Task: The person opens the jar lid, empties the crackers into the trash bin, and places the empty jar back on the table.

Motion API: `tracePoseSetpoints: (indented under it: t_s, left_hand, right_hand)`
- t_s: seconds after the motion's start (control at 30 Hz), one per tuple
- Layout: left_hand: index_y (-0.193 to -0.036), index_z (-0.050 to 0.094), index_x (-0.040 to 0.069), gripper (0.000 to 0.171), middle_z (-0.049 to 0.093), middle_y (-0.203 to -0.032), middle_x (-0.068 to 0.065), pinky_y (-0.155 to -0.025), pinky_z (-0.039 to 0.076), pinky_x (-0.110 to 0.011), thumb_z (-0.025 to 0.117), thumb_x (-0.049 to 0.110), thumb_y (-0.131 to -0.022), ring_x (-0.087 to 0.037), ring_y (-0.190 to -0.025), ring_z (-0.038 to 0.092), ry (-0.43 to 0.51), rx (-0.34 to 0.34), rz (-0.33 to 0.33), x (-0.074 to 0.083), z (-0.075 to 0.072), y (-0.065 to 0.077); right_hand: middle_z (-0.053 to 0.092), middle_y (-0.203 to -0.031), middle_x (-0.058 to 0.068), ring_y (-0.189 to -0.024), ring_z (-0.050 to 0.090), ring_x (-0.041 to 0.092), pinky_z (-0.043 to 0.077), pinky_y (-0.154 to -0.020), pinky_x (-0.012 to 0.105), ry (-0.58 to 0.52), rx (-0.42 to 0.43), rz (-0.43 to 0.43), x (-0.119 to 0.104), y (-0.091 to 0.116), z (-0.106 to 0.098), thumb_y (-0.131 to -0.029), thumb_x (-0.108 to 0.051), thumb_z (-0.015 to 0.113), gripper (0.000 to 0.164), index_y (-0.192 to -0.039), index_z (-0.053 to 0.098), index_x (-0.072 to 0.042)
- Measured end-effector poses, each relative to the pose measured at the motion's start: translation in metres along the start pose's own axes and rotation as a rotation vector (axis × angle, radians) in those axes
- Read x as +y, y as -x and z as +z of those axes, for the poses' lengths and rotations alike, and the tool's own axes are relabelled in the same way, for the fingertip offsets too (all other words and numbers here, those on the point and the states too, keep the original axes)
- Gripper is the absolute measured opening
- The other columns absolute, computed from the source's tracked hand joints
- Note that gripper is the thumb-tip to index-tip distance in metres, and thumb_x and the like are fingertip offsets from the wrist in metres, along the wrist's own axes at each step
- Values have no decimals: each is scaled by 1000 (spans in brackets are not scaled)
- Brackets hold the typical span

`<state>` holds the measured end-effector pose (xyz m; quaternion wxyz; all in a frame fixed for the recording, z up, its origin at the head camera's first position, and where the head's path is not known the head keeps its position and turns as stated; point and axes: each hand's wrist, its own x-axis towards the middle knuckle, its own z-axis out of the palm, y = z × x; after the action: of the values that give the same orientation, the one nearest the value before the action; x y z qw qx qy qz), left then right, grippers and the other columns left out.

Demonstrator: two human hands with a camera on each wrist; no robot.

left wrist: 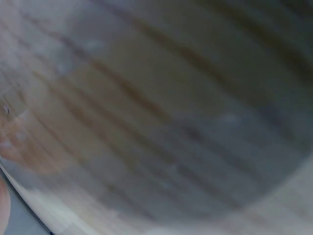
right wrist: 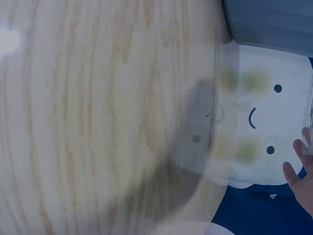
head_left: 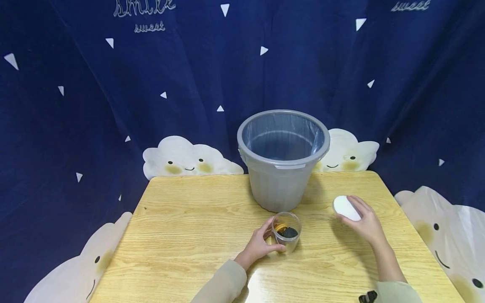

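My left hand (head_left: pixel 258 245) grips a clear round plastic jar (head_left: pixel 292 245) from its left side, low over the table in front of the bin. Inside the jar lie a ridged orange-yellow piece (head_left: pixel 281 227) and a dark, rounded piece (head_left: pixel 290 232); their kind is too small to tell. To the right, my right hand (head_left: pixel 368 225) pinches a white round lid (head_left: pixel 344 208) by its edge, raised above the table. The right wrist view catches the right hand (right wrist: pixel 304 183) only at its right border. The left wrist view is mostly blurred wood grain.
A grey bucket-like bin (head_left: pixel 278 185) with a thin liner stands at the table's back, just beyond the jar. The wooden table (head_left: pixel 182 219) ends against a dark blue curtain (head_left: pixel 189 75) with clouds. A small black object (head_left: pixel 367 297) sits by the right sleeve.
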<state>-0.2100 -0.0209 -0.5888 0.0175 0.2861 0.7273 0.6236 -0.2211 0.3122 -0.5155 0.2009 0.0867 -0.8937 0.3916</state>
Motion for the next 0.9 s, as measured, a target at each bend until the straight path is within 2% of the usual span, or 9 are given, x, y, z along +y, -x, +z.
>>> tracePoseSetpoints:
  t_s: [0.03, 0.07, 0.17, 0.23, 0.27, 0.43, 0.57, 0.67, 0.9]
  left_hand:
    - [-142, 30, 19, 91, 48, -130, -22, -97, 43, -35, 80, 9, -67, -29, -120, 47, -3, 2, -5, -3, 1, 0]
    - [-142, 30, 20, 91, 48, -131, -22, -97, 43, -35, 80, 9, -67, -28, -120, 47, -5, 2, -9, -7, 1, 0]
    - [-142, 30, 23, 91, 48, -131, -19, -98, 43, -32, 80, 12, -67, -22, -120, 48, -11, 3, -25, -13, 2, 0]
    - [-142, 30, 24, 91, 49, -130, -18, -98, 43, -31, 80, 13, -67, -21, -120, 48, -11, 3, -29, -15, 2, 0]
    - [-142, 30, 23, 91, 49, -130, -19, -98, 43, -31, 81, 13, -67, -20, -120, 48, -11, 4, -27, -15, 2, 0]
    - [-142, 30, 21, 92, 49, -129, -21, -96, 45, -32, 81, 9, -66, -22, -119, 49, -32, 5, 1, -13, 2, 0]
    - [-142, 31, 17, 91, 48, -128, -25, -94, 46, -33, 80, 5, -66, -27, -117, 50, -25, 5, 28, -1, 1, 0]
    - [-142, 31, 18, 89, 48, -128, -25, -95, 45, -34, 80, 7, -68, -29, -117, 50, -10, 2, 19, 7, 0, 1]
    - [-143, 29, 22, 92, 47, -133, -17, -97, 43, -32, 80, 12, -67, -24, -119, 48, -39, 6, -33, -11, 2, 0]
  right_hand:
    - [47, -127, 27, -116, 41, 49, 21, -101, 12, 5, -2, 3, 1, 1, 0, -66, -13, 81, 68, -125, 52, 4]
    - [47, -127, 27, -116, 40, 49, 23, -102, 16, 6, -4, 6, 2, 1, 0, -66, -14, 81, 68, -125, 52, 5]
    - [46, -126, 30, -115, 39, 51, 30, -106, 42, 17, -16, 18, 6, 3, 0, -68, -16, 80, 67, -125, 51, 6]
    - [46, -126, 31, -115, 39, 52, 31, -98, 60, 30, -24, 26, 8, 5, 1, -68, -17, 80, 66, -124, 51, 6]
    - [46, -125, 31, -114, 39, 53, 32, -93, 64, 36, -24, 29, 10, 6, 2, -68, -17, 79, 66, -123, 51, 7]
    - [46, -124, 32, -112, 40, 53, 33, -90, 65, 76, -41, 37, 21, 11, 6, -69, -19, 79, 65, -121, 52, 8]
    - [46, -123, 32, -112, 40, 52, 34, -89, 65, 95, -68, 55, 29, 17, 8, -70, -22, 79, 66, -122, 51, 8]
    - [46, -124, 32, -113, 40, 52, 34, -88, 65, 127, -91, 82, 33, 20, 9, -71, -27, 78, 67, -122, 51, 7]
    - [45, -127, 29, -113, 40, 52, 33, -82, 68, 251, -157, 118, 42, 28, 13, -71, -38, 76, 72, -125, 50, 2]
